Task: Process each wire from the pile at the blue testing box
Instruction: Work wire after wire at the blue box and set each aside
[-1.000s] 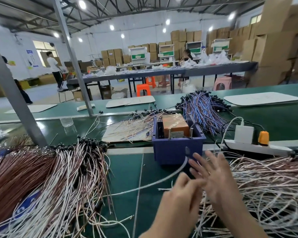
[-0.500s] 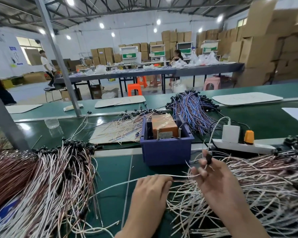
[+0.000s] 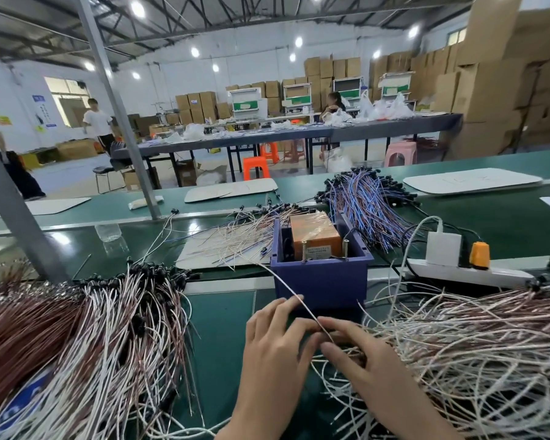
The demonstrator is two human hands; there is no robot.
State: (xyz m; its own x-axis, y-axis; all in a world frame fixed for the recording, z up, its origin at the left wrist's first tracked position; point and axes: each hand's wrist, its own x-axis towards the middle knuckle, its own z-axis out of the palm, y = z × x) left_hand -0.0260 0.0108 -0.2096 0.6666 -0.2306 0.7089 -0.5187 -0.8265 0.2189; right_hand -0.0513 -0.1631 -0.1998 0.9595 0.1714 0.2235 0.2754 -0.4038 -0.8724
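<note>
Wire (image 3: pixel 294 298), stretched sideways a moment ago, is now slanting up toward the blue testing box (image 3: pixel 319 274); left hand (image 3: pixel 275 347) and right hand (image 3: pixel 359 357) are pinching it just before the box, probably for testing.

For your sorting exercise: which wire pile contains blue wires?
The far pile behind the blue box, right of centre; the other piles are white, pink and brown.

Factory floor: stacked cartons (image 3: pixel 327 74), workbenches (image 3: pixel 299 134)
</note>
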